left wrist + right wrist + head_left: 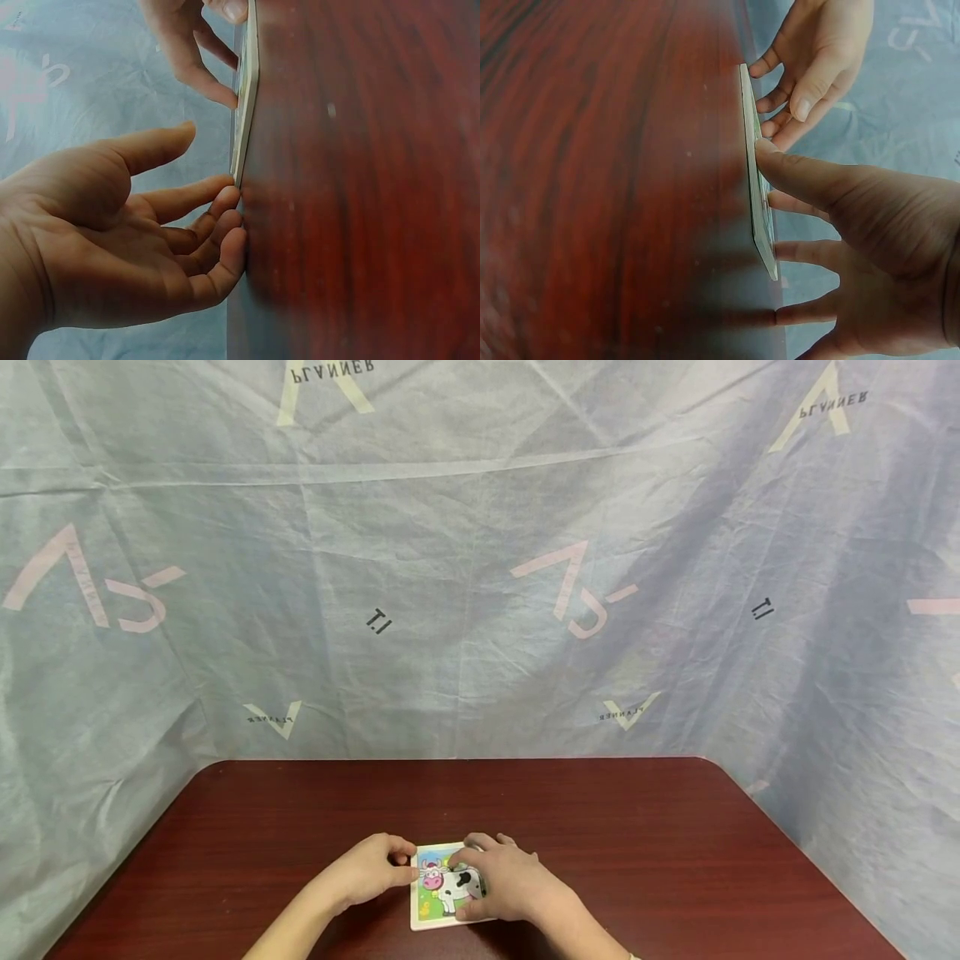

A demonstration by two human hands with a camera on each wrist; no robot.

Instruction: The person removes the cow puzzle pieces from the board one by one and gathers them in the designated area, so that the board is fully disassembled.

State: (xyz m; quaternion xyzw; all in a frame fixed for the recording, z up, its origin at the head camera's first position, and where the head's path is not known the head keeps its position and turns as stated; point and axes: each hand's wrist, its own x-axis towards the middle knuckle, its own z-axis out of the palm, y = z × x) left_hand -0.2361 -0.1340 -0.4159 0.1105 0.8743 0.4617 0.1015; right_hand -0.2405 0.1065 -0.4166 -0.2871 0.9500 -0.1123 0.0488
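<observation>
One cow board [448, 883] flat on table [225, 852]: left hand [371, 870] relaxed, touching left edge, probably steadying it; right hand [512, 878] spread wide, fingertips touching its face.

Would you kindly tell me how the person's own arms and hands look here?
The left hand and the right hand are bare, with no gloves or rings visible. No sleeve shows on the visible left forearm or right forearm. At the bottom of the head view, a small pale edge borders the right forearm, too little to identify.
</observation>
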